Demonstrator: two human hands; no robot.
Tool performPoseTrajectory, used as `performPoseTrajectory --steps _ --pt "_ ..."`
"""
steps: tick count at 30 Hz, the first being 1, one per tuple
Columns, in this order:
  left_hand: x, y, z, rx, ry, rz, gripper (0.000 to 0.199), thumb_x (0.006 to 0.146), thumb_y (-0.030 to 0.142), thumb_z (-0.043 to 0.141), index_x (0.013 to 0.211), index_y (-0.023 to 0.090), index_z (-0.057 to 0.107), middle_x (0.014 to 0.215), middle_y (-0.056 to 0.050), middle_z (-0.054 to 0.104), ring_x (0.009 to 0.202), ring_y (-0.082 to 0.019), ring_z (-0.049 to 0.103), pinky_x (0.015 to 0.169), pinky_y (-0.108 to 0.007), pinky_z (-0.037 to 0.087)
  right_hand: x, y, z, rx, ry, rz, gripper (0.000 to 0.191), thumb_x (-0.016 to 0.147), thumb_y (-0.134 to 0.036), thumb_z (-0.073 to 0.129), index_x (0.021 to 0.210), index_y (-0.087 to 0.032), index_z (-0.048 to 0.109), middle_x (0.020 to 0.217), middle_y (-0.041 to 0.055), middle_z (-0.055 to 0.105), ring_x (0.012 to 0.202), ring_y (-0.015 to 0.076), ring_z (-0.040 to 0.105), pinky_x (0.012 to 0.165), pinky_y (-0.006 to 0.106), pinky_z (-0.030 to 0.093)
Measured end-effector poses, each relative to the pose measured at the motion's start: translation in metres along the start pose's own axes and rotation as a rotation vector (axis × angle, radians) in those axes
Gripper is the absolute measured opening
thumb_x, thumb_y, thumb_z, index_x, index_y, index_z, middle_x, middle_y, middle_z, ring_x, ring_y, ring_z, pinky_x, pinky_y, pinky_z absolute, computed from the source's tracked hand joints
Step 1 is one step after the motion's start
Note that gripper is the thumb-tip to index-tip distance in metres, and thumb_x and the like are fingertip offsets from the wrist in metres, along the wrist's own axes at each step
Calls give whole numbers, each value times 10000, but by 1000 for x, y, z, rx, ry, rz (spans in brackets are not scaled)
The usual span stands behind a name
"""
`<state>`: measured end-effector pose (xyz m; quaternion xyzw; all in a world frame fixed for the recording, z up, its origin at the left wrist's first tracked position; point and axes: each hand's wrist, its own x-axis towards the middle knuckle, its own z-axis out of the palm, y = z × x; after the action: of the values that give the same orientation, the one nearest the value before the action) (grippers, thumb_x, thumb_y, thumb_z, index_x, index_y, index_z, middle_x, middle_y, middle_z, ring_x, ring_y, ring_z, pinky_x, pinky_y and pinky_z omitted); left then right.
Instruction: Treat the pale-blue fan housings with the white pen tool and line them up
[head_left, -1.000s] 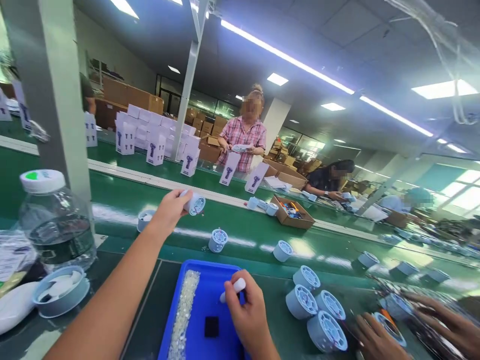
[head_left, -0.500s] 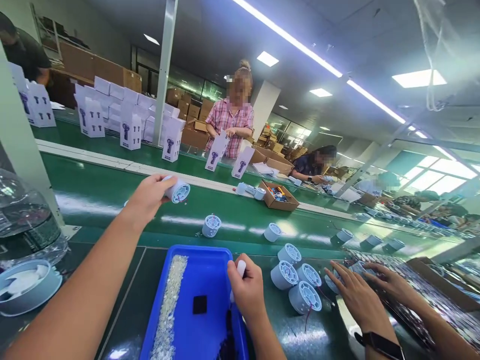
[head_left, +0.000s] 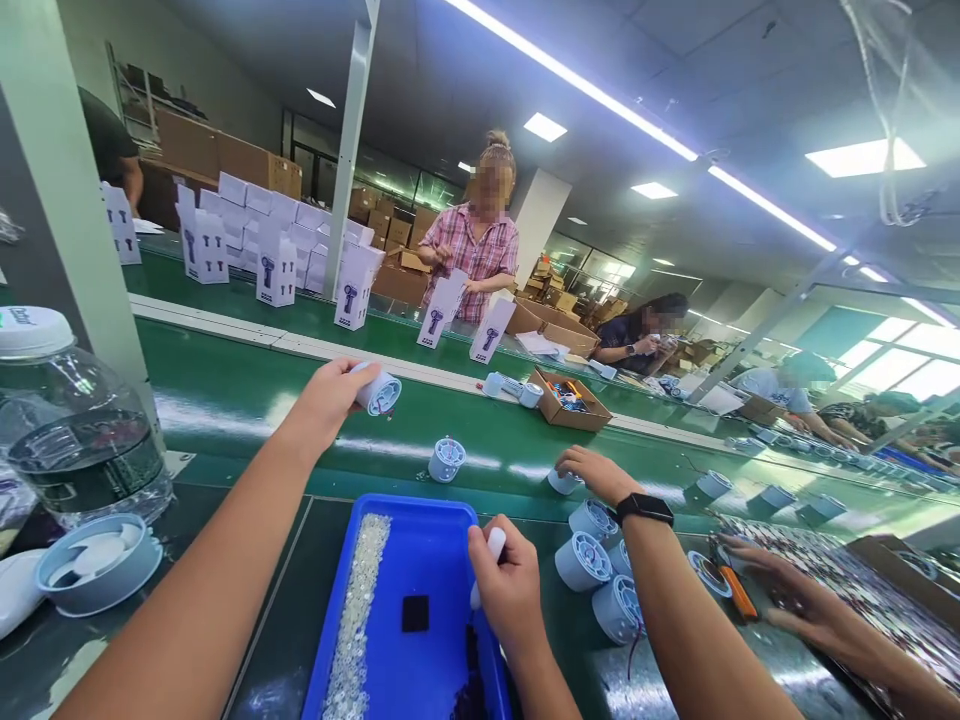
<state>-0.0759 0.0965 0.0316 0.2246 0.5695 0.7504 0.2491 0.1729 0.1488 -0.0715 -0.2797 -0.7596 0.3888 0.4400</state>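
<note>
My left hand reaches out over the green conveyor belt, its fingers closed round a light blue round plastic housing. The housing's open spoked end, with a bit of red wire, faces right. Over the right edge of a blue tray, my right hand is wrapped round a white pen-like handle; its lower end is partly hidden. Small clear pieces lie in a strip along the tray's left side. A black square sits near its middle, and dark small pieces lie at its lower right.
Another housing stands on the belt. Several housings are grouped right of the tray. A co-worker's watch-wearing arm reaches across them to a housing; that person's other hand is near an orange-handled item. A water bottle stands left.
The co-worker's watch-wearing hand has moved left and forward to a housing at the belt's edge. The view has shifted slightly left; both my hands keep their grips.
</note>
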Motion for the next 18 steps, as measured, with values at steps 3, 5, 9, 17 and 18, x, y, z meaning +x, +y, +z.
performPoseTrajectory --steps 3,5,9,17,18 --pt "1 -3 0 29 -17 -6 388 560 429 752 765 158 563 724 -13 591 665 -153 558 586 -271 462 -1 0 1 0 20 -15 397 859 -374 495 560 -217 288 518 -69 284 476 84 273 446 210 255" --pt "1 -4 -1 46 -24 -6 389 572 439 744 770 158 561 733 -12 591 676 -154 558 604 -279 466 0 0 1 23 41 -16 396 859 -376 496 561 -220 287 521 -72 278 476 84 268 447 211 258" --pt "2 -5 -1 71 -31 -11 400 563 456 741 759 162 553 724 -7 585 676 -157 554 621 -294 465 1 0 1 53 20 5 392 856 -374 493 564 -224 279 524 -75 271 475 83 264 444 212 251" --pt "2 -6 2 90 -39 -2 437 530 473 755 749 159 543 703 -6 574 656 -152 535 596 -282 437 2 5 0 47 60 11 396 864 -380 486 573 -229 263 531 -82 248 483 84 244 449 215 242" --pt "2 -6 3 92 -41 -3 442 524 476 756 744 160 539 698 -4 570 652 -152 531 594 -282 434 2 5 0 47 67 11 397 864 -382 485 573 -231 260 531 -82 245 483 84 242 449 213 243"
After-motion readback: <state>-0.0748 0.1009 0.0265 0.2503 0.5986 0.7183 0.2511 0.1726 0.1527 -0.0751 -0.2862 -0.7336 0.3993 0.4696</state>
